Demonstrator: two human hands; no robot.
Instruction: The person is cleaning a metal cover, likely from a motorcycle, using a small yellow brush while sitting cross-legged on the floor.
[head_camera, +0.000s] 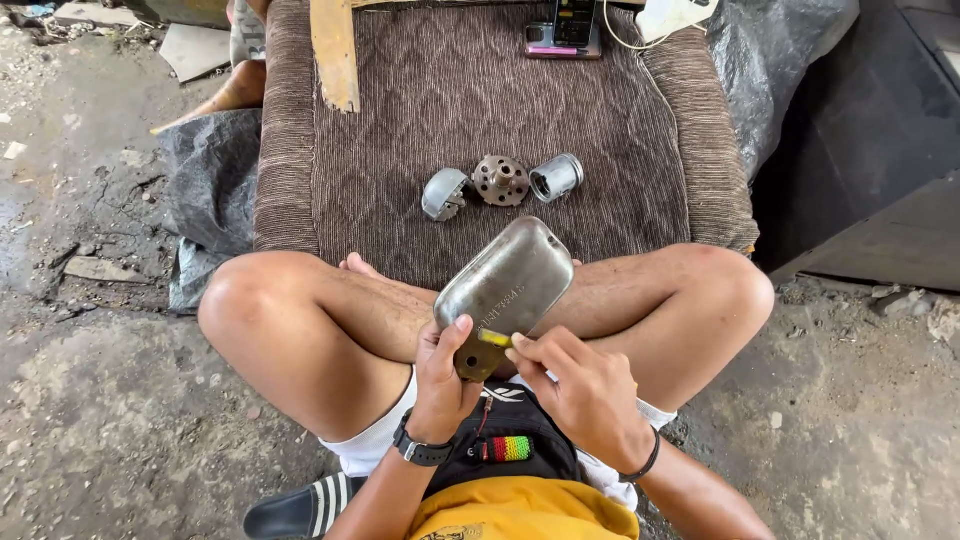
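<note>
1. A rough, stained concrete floor (120, 420) surrounds a brown ribbed fabric cushion (450, 110), where the person sits cross-legged.
2. Three small metal parts lie in a row on the cushion: a grey domed cap (444, 193), a rusty round hub with holes (500, 180), and a shiny hollow cylinder (556, 177).
3. The left hand (443, 375) is closed around the rusty bracket end of a dull grey rounded oblong metal cover (505, 283), tilted above the legs.
4. The right hand (580, 385) pinches a small yellow piece (494, 338) against the cover.
5. A phone (565, 38) rests at the cushion's far edge.
</note>
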